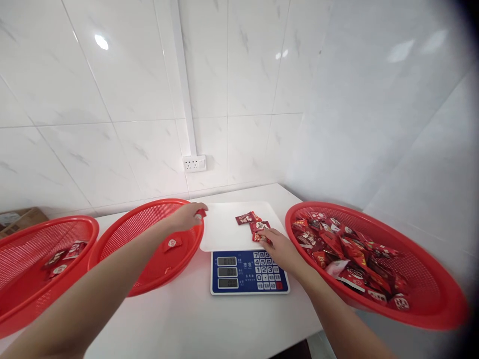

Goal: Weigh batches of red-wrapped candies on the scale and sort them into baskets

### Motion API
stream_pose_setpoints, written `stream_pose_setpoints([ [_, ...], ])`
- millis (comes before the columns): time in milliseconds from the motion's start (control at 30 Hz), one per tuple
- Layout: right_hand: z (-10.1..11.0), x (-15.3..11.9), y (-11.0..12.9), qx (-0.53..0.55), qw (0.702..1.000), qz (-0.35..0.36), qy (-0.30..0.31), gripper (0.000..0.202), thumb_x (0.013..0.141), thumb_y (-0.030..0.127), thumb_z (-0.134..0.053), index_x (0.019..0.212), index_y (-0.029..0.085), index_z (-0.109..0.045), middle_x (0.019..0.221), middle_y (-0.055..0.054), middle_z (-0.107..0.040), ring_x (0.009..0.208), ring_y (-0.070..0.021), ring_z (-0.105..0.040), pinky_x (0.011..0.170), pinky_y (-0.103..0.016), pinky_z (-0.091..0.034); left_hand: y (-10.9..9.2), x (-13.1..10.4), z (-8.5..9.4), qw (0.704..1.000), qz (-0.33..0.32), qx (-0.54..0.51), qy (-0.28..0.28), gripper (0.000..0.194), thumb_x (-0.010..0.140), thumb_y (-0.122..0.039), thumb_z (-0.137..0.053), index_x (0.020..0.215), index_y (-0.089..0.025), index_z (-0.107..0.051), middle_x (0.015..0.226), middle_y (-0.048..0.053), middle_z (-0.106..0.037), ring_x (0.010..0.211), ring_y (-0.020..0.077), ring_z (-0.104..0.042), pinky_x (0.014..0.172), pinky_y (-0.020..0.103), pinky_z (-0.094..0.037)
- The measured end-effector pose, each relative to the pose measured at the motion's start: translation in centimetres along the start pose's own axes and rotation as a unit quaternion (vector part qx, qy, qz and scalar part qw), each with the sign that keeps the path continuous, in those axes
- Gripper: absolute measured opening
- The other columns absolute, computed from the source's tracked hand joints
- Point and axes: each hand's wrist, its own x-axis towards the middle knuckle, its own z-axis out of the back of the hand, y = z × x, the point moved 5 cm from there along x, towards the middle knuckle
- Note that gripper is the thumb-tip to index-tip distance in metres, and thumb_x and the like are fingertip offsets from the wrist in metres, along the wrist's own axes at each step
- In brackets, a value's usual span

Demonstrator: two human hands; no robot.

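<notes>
A digital scale (250,272) with a white weighing tray (224,227) stands on the white table. Several red candy packets (246,218) lie on the right half of the tray. My right hand (273,244) reaches over the tray's front right corner, its fingers pinched on a red packet beside the others. Over the right rim of the middle red basket (144,285), my left hand (189,217) has its fingers closed on a small red packet (201,213). Inside that basket lies another red packet (172,243).
On the right, a large red basket (441,304) holds many packets (348,249). A second red basket (22,227) at the far left holds several packets. Behind it is a cardboard box (26,219). A tiled wall with a socket (195,163) rises behind the table.
</notes>
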Motion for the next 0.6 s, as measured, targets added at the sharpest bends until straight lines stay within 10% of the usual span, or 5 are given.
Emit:
stream_pose_setpoints([
  [267, -0.2, 0.6, -0.5, 0.027, 0.999, -0.023, 0.009, 0.032, 0.080, 0.024, -0.052, 0.110, 0.021, -0.060, 0.115, -0.008, -0.058, 0.107, -0.0236, -0.054, 0.093, -0.038, -0.040, 6.0, -2.8, 1.1, 0.993, 0.110, 0.032, 0.002, 0.039, 0.079, -0.031, -0.054, 0.117, -0.019, -0.052, 0.113, 0.011, -0.060, 0.101, 0.0274, -0.058, 0.081, 0.038, -0.048],
  [600, -0.1, 0.9, -0.4, 0.047, 0.998, -0.027, 0.004, 0.026, 0.076, 0.020, -0.055, 0.100, 0.019, -0.064, 0.106, -0.008, -0.061, 0.099, -0.0216, -0.057, 0.090, -0.035, -0.042, -7.6, 8.1, -7.6, 0.998, -0.047, 0.020, 0.021, 0.034, 0.086, -0.031, -0.053, 0.118, -0.017, -0.051, 0.120, 0.009, -0.054, 0.102, 0.0219, -0.056, 0.085, 0.044, -0.047],
])
